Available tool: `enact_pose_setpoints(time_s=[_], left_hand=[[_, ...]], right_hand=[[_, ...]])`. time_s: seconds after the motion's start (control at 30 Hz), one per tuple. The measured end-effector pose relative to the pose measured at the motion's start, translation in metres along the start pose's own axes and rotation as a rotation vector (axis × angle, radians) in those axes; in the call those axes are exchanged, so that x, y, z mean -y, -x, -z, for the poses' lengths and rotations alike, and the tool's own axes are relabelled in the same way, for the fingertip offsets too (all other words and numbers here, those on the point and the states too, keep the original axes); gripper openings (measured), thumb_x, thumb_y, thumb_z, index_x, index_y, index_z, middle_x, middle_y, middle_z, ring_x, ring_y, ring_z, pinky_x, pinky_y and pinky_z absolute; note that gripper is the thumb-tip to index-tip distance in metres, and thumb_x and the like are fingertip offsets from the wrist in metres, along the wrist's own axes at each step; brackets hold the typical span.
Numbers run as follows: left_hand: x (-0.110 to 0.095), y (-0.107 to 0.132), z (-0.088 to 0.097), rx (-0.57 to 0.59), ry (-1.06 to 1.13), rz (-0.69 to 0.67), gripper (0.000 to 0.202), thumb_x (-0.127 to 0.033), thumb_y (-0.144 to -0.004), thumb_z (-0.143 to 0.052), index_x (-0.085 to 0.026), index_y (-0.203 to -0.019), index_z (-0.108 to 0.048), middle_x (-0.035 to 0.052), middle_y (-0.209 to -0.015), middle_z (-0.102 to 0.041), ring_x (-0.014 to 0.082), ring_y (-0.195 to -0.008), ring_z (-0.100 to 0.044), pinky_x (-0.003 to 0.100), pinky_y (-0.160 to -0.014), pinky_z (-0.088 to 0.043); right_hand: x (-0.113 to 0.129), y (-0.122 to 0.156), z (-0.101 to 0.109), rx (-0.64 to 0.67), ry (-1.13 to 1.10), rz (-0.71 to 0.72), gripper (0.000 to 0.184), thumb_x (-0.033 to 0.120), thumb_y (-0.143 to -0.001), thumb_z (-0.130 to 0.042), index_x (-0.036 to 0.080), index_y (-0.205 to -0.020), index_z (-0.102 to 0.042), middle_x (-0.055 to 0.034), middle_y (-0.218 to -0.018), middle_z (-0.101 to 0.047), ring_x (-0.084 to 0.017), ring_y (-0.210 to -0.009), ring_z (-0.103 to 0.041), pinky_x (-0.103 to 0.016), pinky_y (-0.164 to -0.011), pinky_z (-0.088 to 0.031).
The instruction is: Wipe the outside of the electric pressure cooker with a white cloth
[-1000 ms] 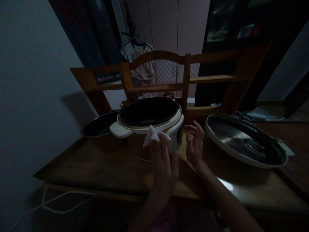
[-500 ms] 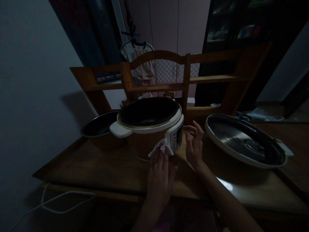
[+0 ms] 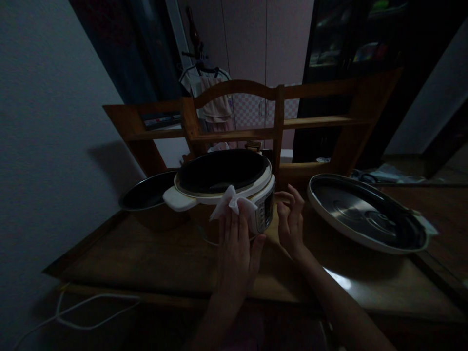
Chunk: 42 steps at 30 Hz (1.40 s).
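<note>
The round cooker with a white rim and brownish body (image 3: 202, 212) stands uncovered at the middle of the wooden counter (image 3: 146, 258), its inside dark. Half a second ago the thin white cloth (image 3: 234, 202) was low on its side; now it's up just under the rim, so I'd judge the upper wall is being wiped. The left hand (image 3: 234, 248) holds that cloth under extended fingers, pressing it to the cooker. The right hand (image 3: 291, 222) holds nothing, fingers loosely curled beside the silvery control panel (image 3: 266, 209); whether they touch, I can't tell. The panel has small markings, too dim to read, and I can make out no brand. A dark-rimmed round pot (image 3: 153, 214) sits just left; the white-edged round lid with a metallic inside (image 3: 365, 214) lies tilted at right.
</note>
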<state>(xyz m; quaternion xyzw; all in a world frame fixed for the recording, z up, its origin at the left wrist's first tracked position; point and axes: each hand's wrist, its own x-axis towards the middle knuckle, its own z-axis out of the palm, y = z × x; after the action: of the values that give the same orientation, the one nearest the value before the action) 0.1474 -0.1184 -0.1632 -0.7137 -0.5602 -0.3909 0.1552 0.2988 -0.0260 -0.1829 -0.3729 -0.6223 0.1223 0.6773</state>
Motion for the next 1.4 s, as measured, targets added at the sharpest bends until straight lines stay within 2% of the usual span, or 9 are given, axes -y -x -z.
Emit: enact_pose_setpoints(time_s=[0.17,0.47,0.63,0.77,0.9,1.03,1.2,1.3,1.4], left_hand=[[0.005,0.012,-0.007,0.052,-0.048,-0.041,0.082,-0.043,-0.102,-0.048,-0.015,-0.165,-0.003,0.0187,-0.168,-0.025,0.0330,-0.157,-0.022,0.057,-0.125,-0.027],[0.007,0.047,-0.011,0.216,-0.049,-0.038,0.080,-0.042,-0.102,-0.048,-0.017,-0.165,-0.005,0.0162,-0.167,-0.029,0.0317,-0.156,-0.024,0.055,-0.122,-0.035],[0.007,0.068,-0.017,0.150,0.005,0.143,0.082,-0.036,-0.102,-0.049,-0.022,-0.165,0.002,0.0178,-0.167,-0.026,0.0343,-0.158,-0.013,0.062,-0.118,-0.038],[0.014,0.051,-0.008,0.042,0.111,0.307,0.081,-0.034,-0.103,-0.048,-0.025,-0.165,0.004,0.0162,-0.171,-0.005,0.0323,-0.159,-0.003,0.064,-0.125,-0.020],[0.016,0.018,0.004,-0.102,0.115,0.221,0.076,-0.033,-0.105,-0.042,-0.026,-0.165,0.003,0.0145,-0.172,-0.003,0.0304,-0.159,-0.001,0.062,-0.127,-0.017],[0.007,0.007,0.001,-0.093,0.054,0.222,0.080,-0.038,-0.103,-0.046,-0.020,-0.165,0.003,0.0173,-0.172,-0.012,0.0335,-0.159,-0.008,0.063,-0.126,-0.019],[0.006,0.033,-0.022,0.010,-0.114,0.055,0.083,-0.042,-0.101,-0.051,-0.016,-0.165,-0.005,0.0191,-0.165,-0.032,0.0346,-0.156,-0.025,0.058,-0.122,-0.031],[0.009,0.041,-0.027,0.048,-0.145,0.026,0.082,-0.042,-0.101,-0.050,-0.016,-0.165,-0.006,0.0179,-0.165,-0.032,0.0330,-0.156,-0.026,0.057,-0.123,-0.030],[0.007,0.030,-0.018,0.057,-0.140,0.007,0.081,-0.041,-0.102,-0.049,-0.014,-0.165,-0.006,0.0179,-0.166,-0.031,0.0314,-0.156,-0.025,0.056,-0.125,-0.025]], right_hand=[[-0.001,0.000,0.000,0.003,0.004,0.001,0.052,0.035,-0.103,-0.046,0.031,-0.152,-0.032,-0.0087,-0.124,-0.064,-0.023,-0.108,-0.066,-0.046,-0.092,-0.055],[0.000,0.000,0.000,0.000,0.011,-0.007,0.052,0.036,-0.102,-0.047,0.029,-0.152,-0.032,-0.0095,-0.125,-0.064,-0.024,-0.107,-0.065,-0.046,-0.093,-0.054],[0.001,-0.001,0.001,0.011,0.005,-0.012,0.052,0.036,-0.103,-0.047,0.030,-0.152,-0.031,-0.0092,-0.125,-0.064,-0.024,-0.106,-0.066,-0.045,-0.092,-0.054],[0.001,-0.001,0.000,0.005,0.001,-0.014,0.052,0.035,-0.103,-0.046,0.029,-0.152,-0.032,-0.0091,-0.124,-0.064,-0.023,-0.107,-0.065,-0.045,-0.093,-0.054],[0.001,-0.001,0.000,0.004,0.001,-0.023,0.052,0.036,-0.103,-0.046,0.029,-0.152,-0.032,-0.0091,-0.124,-0.064,-0.023,-0.107,-0.065,-0.045,-0.093,-0.053],[0.003,-0.001,0.001,0.014,-0.010,-0.047,0.051,0.036,-0.103,-0.045,0.030,-0.152,-0.032,-0.0088,-0.125,-0.063,-0.023,-0.109,-0.064,-0.044,-0.095,-0.052],[0.005,-0.001,0.001,0.011,-0.019,-0.047,0.051,0.036,-0.103,-0.045,0.030,-0.152,-0.032,-0.0088,-0.124,-0.063,-0.024,-0.108,-0.065,-0.043,-0.091,-0.053],[0.006,-0.001,0.001,0.016,-0.025,-0.046,0.051,0.035,-0.104,-0.045,0.030,-0.152,-0.032,-0.0084,-0.124,-0.063,-0.023,-0.108,-0.064,-0.042,-0.093,-0.052],[0.006,-0.002,0.001,0.011,-0.019,-0.037,0.050,0.035,-0.104,-0.046,0.030,-0.151,-0.033,-0.0077,-0.124,-0.063,-0.022,-0.109,-0.064,-0.042,-0.095,-0.052]])
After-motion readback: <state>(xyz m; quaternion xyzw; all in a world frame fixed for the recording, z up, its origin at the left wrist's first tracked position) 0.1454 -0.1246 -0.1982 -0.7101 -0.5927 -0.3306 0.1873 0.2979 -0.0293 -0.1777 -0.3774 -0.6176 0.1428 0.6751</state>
